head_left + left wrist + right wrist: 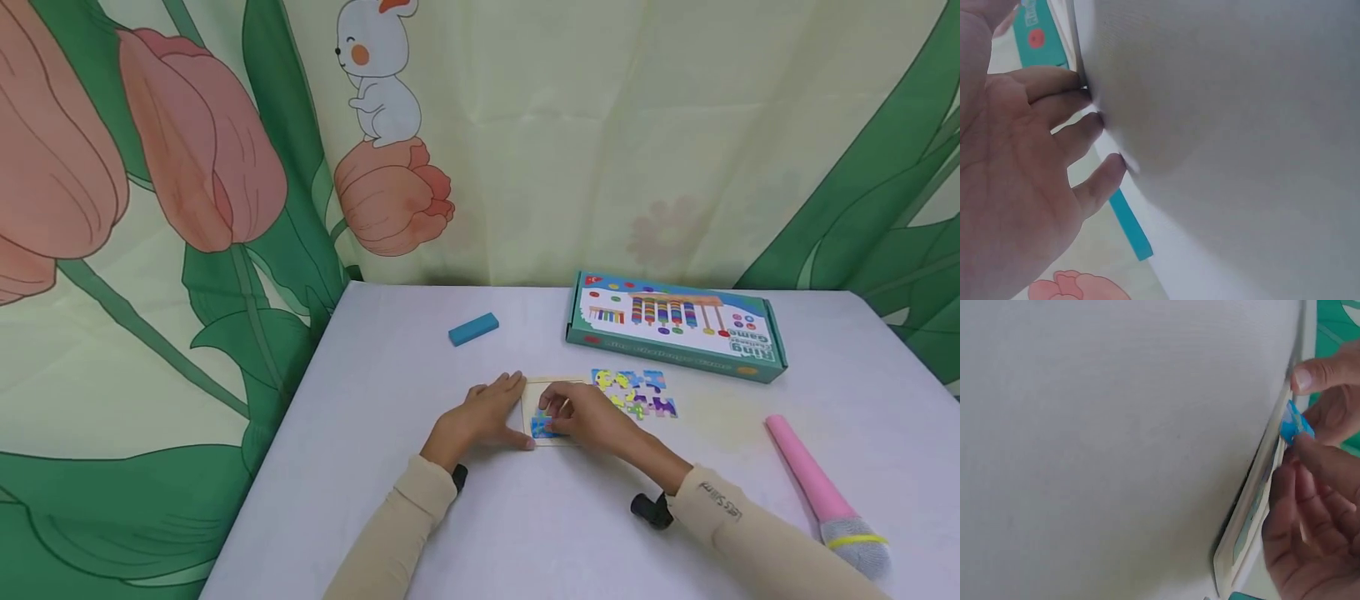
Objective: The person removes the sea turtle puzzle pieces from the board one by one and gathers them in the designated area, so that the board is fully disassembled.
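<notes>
A shallow wooden puzzle tray (527, 390) lies on the table between both hands, with blue puzzle pieces (540, 428) at its lower left. My left hand (487, 414) rests along the tray's left side, thumb near the lower corner; in the left wrist view, its fingers (1105, 181) extend and touch down. My right hand (588, 414) is over the tray and hides much of it. In the right wrist view, it pinches a blue puzzle piece (1295, 424), tilted at the tray's edge. Right of the tray lie several colourful loose puzzle pieces (633, 392).
A teal game box (675, 325) sits at the back right. A blue block (473, 329) lies behind the left hand. The pink toy microphone (813, 475) is right of the right forearm. A printed curtain (555, 150) hangs behind the white table (345, 417).
</notes>
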Tool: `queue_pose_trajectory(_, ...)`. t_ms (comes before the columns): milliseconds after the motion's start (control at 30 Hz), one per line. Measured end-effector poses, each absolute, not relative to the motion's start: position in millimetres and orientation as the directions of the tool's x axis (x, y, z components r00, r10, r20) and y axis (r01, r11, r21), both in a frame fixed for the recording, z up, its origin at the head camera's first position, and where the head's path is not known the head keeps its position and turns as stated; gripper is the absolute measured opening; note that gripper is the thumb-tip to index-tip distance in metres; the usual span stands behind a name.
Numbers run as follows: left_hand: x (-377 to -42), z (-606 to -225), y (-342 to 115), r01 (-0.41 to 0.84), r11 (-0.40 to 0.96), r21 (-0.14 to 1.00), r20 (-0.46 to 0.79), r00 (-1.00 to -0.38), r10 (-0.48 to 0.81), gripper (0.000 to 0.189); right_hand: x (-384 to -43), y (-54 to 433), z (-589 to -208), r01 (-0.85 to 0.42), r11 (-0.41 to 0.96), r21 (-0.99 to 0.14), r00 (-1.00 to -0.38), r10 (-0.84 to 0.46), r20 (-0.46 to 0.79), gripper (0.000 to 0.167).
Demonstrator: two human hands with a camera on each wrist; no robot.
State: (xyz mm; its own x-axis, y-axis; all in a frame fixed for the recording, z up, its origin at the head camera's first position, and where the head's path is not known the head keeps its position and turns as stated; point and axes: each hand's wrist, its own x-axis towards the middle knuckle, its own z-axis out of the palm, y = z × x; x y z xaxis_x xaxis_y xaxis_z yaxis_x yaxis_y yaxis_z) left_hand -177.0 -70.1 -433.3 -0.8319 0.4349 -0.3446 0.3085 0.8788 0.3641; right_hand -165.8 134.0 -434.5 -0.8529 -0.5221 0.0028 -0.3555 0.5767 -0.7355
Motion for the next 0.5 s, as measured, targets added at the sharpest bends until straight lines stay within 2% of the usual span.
queue_pose_trajectory(100, -177.1, -433.4, -68.4, 0.308, 0.883, 0.355, -0.35, -0.832, 0.431, 0.103, -167.8, 143.4, -427.9, -0.29, 0.558, -0.778, -0.873, -0.487, -0.024, 0.014)
queue_pose_trajectory(233, -176.9, -433.3, -65.8, 0.291, 0.888, 0.355, -0.358, -0.835, 0.417, 0.104, -169.1, 171.2, -416.9, -0.139, 0.564, -0.814, -0.915, -0.387, -0.112, 0.018)
queue_pose_trajectory(367, -175.9, -432.7, -64.2, 0.271, 0.896, 0.351, -0.368, -0.84, 0.398, 0.105, -163.4, 204.9, -412.6, -0.062, 0.641, -0.765, -0.934, -0.308, -0.182, 0.021)
queue_pose_trajectory(500, -175.6, -432.4, -62.9, 0.27, 0.902, 0.337, -0.369, -0.844, 0.39, 0.105, -155.5, 224.9, -416.9, -0.027, 0.69, -0.723, -0.929, -0.284, -0.236, 0.022)
